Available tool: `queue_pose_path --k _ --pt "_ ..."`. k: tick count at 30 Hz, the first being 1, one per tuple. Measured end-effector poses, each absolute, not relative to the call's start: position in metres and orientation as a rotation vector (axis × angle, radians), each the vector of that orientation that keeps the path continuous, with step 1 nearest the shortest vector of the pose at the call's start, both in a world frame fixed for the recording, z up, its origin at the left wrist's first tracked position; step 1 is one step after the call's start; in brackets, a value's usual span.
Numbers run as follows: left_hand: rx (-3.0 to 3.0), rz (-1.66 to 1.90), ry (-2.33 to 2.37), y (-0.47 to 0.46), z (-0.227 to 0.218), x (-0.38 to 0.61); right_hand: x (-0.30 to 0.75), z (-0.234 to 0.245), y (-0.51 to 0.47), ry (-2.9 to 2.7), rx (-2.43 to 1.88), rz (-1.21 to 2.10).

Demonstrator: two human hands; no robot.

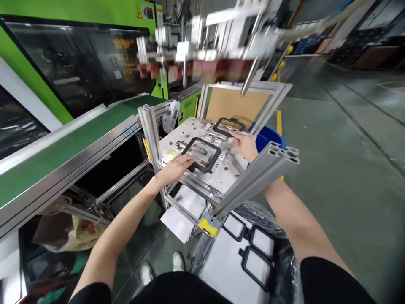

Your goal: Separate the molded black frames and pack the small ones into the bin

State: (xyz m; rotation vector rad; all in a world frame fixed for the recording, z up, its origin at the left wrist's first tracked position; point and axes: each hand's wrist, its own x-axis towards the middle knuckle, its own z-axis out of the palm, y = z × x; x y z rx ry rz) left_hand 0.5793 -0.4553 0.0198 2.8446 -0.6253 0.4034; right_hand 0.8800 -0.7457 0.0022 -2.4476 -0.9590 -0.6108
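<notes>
My left hand (177,166) grips the near left corner of a black rectangular plastic frame (215,161), fingers over its edge. This frame lies on a pale fixture plate (166,143) fitted with small metal blocks and studs. Farther back on the same plate is a second black frame (219,130). My right hand (245,144) reaches past an aluminium post and holds that frame at its near right corner, thumb and fingers closed on the rim. Part of my right forearm is hidden behind the post.
Aluminium posts (253,185) rise around the plate. A blurred tooling head (221,55) hangs above it. At left runs a green conveyor (79,141) beside a green machine (79,12). Below right, a plastic-lined box holds several black frames (255,279). A blue bin (268,137) stands behind.
</notes>
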Motion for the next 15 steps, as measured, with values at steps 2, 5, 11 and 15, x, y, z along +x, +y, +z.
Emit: queue_pose_path --k 2,5,11,15 --pt "2.836 0.273 -0.645 -0.458 0.023 0.604 0.887 0.009 -0.721 -1.077 -2.484 -0.472" --pt "2.818 0.27 -0.61 -0.468 0.014 0.611 0.885 0.01 -0.701 -1.22 -2.5 -0.29" --pt "2.998 0.351 -0.293 -0.502 0.007 0.6 0.862 0.025 -0.702 -1.073 -2.521 -0.192" --pt "2.902 0.515 -0.355 -0.503 0.01 0.56 0.821 0.033 -0.732 -0.807 -2.409 -0.385"
